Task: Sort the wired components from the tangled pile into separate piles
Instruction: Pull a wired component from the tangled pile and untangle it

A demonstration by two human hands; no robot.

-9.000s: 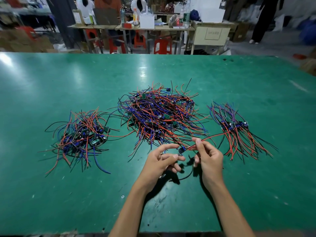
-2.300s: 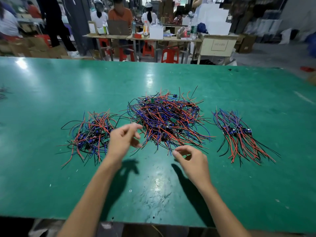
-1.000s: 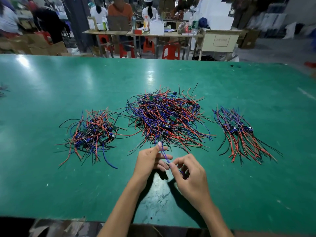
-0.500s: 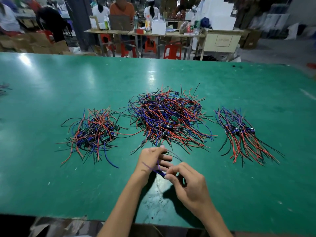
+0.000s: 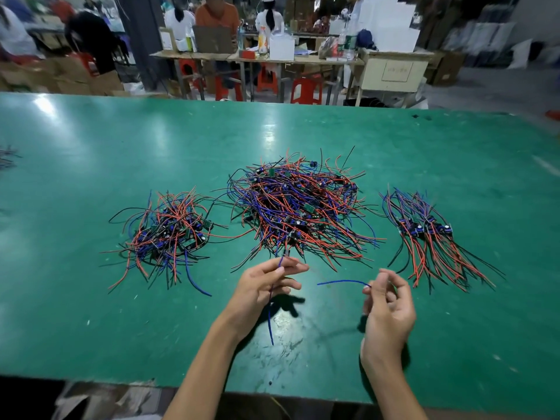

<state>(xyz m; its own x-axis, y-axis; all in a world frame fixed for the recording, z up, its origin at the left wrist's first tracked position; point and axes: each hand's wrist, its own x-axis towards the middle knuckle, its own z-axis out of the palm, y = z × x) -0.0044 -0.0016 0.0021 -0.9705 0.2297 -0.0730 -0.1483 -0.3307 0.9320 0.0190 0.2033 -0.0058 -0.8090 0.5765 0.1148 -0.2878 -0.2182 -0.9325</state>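
Observation:
A big tangled pile [image 5: 298, 207] of red, blue and black wired components lies mid-table. A smaller messy pile [image 5: 168, 234] sits to its left, and a neater combed pile [image 5: 424, 234] to its right. My left hand [image 5: 263, 286] pinches a blue wire [image 5: 270, 310] just below the big pile; the wire hangs down past my palm. My right hand [image 5: 386, 301] pinches the end of another blue wire [image 5: 342, 281] that sticks out to the left. The two hands are apart, in front of the big pile.
The green table [image 5: 91, 328] reaches to a near edge at the bottom. A few stray wires [image 5: 6, 157] lie at the far left edge. Beyond the table stand work tables [image 5: 272, 59], red stools and seated people.
My hands were close together working one blue wire; now they have drawn apart, the right hand moving right, each holding a blue wire.

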